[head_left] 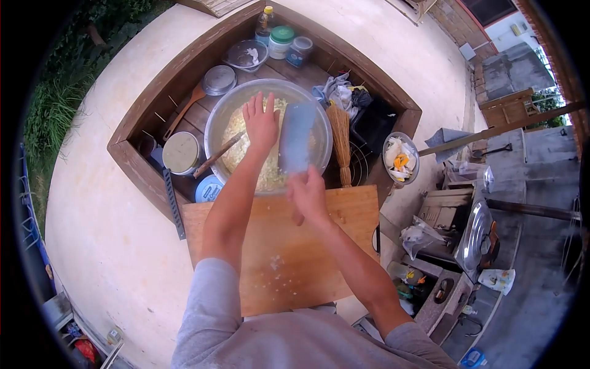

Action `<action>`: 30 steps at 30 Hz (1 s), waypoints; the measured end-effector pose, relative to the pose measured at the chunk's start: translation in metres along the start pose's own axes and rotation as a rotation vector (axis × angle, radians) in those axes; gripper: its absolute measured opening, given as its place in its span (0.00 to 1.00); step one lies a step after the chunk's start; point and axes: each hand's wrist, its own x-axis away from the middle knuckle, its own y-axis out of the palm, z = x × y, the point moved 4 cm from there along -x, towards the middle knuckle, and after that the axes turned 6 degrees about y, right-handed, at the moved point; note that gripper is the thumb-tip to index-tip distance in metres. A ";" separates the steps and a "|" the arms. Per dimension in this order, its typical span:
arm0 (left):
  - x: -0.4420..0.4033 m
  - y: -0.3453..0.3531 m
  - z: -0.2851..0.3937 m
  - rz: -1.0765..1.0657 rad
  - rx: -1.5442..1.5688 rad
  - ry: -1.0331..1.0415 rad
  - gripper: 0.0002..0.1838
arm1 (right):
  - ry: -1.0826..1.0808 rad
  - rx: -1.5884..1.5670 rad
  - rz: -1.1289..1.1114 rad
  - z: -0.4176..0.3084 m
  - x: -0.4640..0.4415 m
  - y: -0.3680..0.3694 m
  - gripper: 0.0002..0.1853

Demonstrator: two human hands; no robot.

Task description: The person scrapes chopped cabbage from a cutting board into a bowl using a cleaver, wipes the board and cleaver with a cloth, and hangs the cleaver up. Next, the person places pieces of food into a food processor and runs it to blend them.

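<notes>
My right hand (309,194) is wrapped round the handle of a cleaver (297,136). Its wide blade points away from me over the right side of a large metal basin (216,117). Pale, finely chopped food (270,173) fills much of the basin. Above that food, my left hand (261,123) is stretched out with its fingers apart, holding nothing. Whether it touches the food, I cannot tell. A wooden stick (220,155) leans on the basin's left rim, one end inside. Below the basin lies a wooden cutting board (295,252) with small white bits on it.
A raised wooden rim (184,61) surrounds the basin. Inside it are a lidded tub (182,152), a wooden spatula (192,101), several jars and a straw whisk broom (341,141). A bowl of scraps (401,158) stands at the right corner. A black serrated strip (173,203) borders the board's left.
</notes>
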 end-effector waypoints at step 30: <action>0.047 -0.063 0.000 -0.174 0.218 0.190 0.21 | -0.186 0.272 0.044 0.025 0.077 -0.111 0.07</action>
